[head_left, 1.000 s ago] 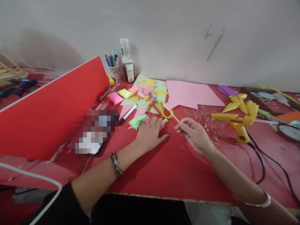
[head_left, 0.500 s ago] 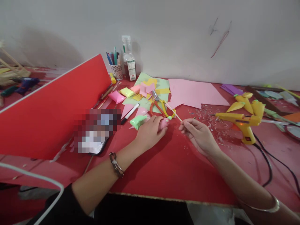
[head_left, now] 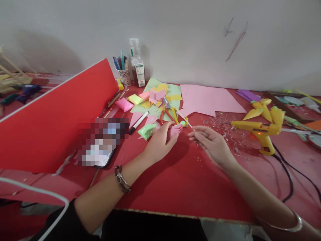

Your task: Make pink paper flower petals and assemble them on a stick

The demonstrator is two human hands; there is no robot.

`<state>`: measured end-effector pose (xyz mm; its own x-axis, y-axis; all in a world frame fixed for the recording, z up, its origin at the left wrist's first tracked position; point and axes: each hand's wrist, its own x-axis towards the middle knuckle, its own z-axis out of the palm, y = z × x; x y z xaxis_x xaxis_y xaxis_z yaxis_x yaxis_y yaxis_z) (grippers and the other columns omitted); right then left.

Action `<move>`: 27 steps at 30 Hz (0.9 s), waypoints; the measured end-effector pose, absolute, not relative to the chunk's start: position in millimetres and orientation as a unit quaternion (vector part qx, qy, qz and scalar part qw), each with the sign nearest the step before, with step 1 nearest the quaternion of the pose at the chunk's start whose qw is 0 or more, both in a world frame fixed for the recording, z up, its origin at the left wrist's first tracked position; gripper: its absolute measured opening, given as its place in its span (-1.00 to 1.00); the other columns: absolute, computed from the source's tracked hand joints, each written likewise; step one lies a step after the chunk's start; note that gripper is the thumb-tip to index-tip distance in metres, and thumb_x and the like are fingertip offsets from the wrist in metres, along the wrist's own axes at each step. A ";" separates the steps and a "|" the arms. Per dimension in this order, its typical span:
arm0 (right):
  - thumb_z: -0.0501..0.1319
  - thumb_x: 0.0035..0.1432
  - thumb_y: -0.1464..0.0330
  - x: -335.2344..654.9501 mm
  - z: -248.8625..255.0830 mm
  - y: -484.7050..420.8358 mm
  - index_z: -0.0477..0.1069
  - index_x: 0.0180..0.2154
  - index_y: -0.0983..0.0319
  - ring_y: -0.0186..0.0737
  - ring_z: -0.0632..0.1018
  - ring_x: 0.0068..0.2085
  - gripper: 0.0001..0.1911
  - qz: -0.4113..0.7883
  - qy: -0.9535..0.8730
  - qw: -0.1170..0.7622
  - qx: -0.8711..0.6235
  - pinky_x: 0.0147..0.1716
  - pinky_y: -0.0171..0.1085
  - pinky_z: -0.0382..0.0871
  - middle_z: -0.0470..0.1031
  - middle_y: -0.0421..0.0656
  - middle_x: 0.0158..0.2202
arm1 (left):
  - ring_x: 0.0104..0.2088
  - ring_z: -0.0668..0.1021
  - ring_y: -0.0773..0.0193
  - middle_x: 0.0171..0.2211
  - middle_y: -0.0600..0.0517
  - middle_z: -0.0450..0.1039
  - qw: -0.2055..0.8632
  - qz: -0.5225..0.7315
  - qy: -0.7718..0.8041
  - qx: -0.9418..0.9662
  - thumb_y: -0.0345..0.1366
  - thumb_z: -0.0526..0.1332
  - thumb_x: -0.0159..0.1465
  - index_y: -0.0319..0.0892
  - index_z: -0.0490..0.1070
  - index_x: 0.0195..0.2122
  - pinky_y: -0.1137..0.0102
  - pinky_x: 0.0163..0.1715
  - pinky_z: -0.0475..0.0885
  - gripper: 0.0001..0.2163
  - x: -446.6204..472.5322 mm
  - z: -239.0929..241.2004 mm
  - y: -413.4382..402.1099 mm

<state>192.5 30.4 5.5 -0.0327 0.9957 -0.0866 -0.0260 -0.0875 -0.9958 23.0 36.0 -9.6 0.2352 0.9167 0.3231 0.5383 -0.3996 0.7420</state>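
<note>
Two hands, head view, above one red worktop (head_left: 180,190). Left hand (head_left: 158,142): grip closed around a pink piece (head_left: 177,129), green-tipped and partly hidden by the fingers. Right hand (head_left: 213,144): grip closed on one thin pale stick (head_left: 186,120), pinched at its near end between thumb and fingers, slanting up and leftward to the yellow handle of a metal-headed tool (head_left: 166,102). Pink piece located between the hands, just in front of that tool. Beside the left hand: one green packet (head_left: 146,131); farther left, one black-and-white marker (head_left: 139,122). Right of the right hand: one yellow glue gun (head_left: 263,129), small light lit, with several yellow cones (head_left: 265,112) behind it.
</note>
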 end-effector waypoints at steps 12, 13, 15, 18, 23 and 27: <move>0.27 -0.17 0.28 193.1 2.8 31.0 0.40 -0.46 0.22 -0.38 0.47 -0.48 -0.83 0.504 -0.503 0.493 -0.501 -0.38 -0.29 0.35 0.49 -0.22 -0.52 | -0.26 0.45 0.27 -0.15 -0.08 0.34 0.310 0.412 0.459 0.724 -0.29 0.09 0.12 -0.19 0.15 -0.07 0.39 -0.36 0.38 -0.66 23.0 -5.1 32.0; 0.27 -0.17 0.28 192.9 3.3 30.9 0.40 -0.46 0.22 -0.36 0.48 -0.48 -0.83 0.507 -0.501 0.492 -0.500 -0.37 -0.28 0.35 0.50 -0.21 -0.51 | -0.26 0.45 0.27 -0.15 -0.08 0.34 0.311 0.414 0.456 0.724 -0.29 0.09 0.12 -0.18 0.14 -0.07 0.39 -0.35 0.38 -0.66 23.0 -5.0 31.7; 0.27 -0.17 0.27 192.6 4.8 30.5 0.38 -0.46 0.22 -0.34 0.49 -0.46 -0.81 0.516 -0.496 0.490 -0.498 -0.37 -0.26 0.36 0.51 -0.20 -0.50 | -0.25 0.45 0.26 -0.15 -0.08 0.33 0.311 0.419 0.452 0.724 -0.29 0.08 0.12 -0.18 0.14 -0.07 0.39 -0.34 0.38 -0.67 23.0 -5.3 31.6; 0.27 -0.17 0.26 192.0 6.9 29.9 0.36 -0.42 0.21 -0.31 0.51 -0.44 -0.78 0.518 -0.490 0.491 -0.500 -0.36 -0.24 0.37 0.52 -0.19 -0.49 | -0.24 0.44 0.25 -0.16 -0.07 0.33 0.314 0.425 0.446 0.722 -0.30 0.10 0.11 -0.17 0.14 -0.08 0.38 -0.33 0.38 -0.67 22.8 -6.2 31.7; 0.23 -0.12 0.28 191.1 9.0 28.0 0.36 -0.46 0.22 -0.32 0.52 -0.46 -0.84 0.486 -0.519 0.491 -0.503 -0.39 -0.25 0.38 0.51 -0.19 -0.50 | -0.23 0.43 0.25 -0.19 -0.05 0.33 0.316 0.447 0.433 0.716 -0.29 0.14 0.08 -0.16 0.13 -0.07 0.37 -0.29 0.37 -0.63 23.4 -6.8 31.0; 0.21 -0.10 0.33 190.4 10.4 26.2 0.34 -0.49 0.21 -0.37 0.48 -0.54 -0.90 0.469 -0.539 0.501 -0.489 -0.45 -0.29 0.37 0.47 -0.24 -0.57 | -0.22 0.42 0.26 -0.18 -0.05 0.34 0.316 0.456 0.421 0.718 -0.31 0.14 0.08 -0.17 0.16 -0.10 0.36 -0.22 0.35 -0.66 24.6 -6.1 30.0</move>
<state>190.4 26.2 10.4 -0.0208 0.9965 0.0815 0.0581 0.0826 -0.9949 24.6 30.0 -6.1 0.2299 0.8926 0.3879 0.3156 -0.4454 0.8379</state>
